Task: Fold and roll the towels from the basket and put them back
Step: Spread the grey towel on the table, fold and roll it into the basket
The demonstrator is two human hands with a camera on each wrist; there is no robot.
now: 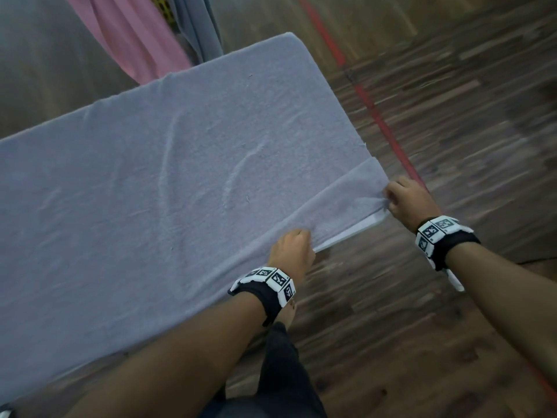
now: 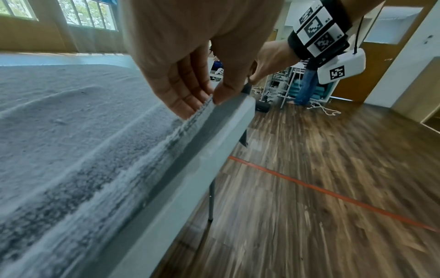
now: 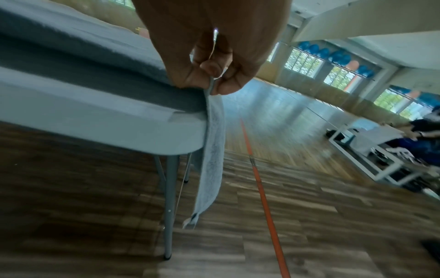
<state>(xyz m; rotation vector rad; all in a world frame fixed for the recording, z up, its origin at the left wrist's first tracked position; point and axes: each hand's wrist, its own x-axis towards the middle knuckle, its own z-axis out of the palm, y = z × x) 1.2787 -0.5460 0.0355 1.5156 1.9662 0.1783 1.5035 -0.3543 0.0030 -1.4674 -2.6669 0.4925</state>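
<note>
A large pale lavender-grey towel [image 1: 180,164] lies spread flat over the table and covers nearly all of it. Along the near right edge a narrow band of the towel is folded back onto itself. My left hand [image 1: 294,247] pinches this folded edge [image 2: 202,107] between fingers and thumb at the table's rim. My right hand [image 1: 394,197] grips the towel's corner [image 3: 212,88] at the table's right end; a strip of towel [image 3: 212,150] hangs down from it past the table corner.
The white table edge [image 1: 349,233] shows under the fold, on thin grey legs [image 3: 169,197]. Pink cloth [image 1: 132,34] and grey cloth [image 1: 199,25] hang at the far side. A red line [image 1: 376,116] runs across the wooden floor. My foot [image 1: 286,312] stands below the left wrist.
</note>
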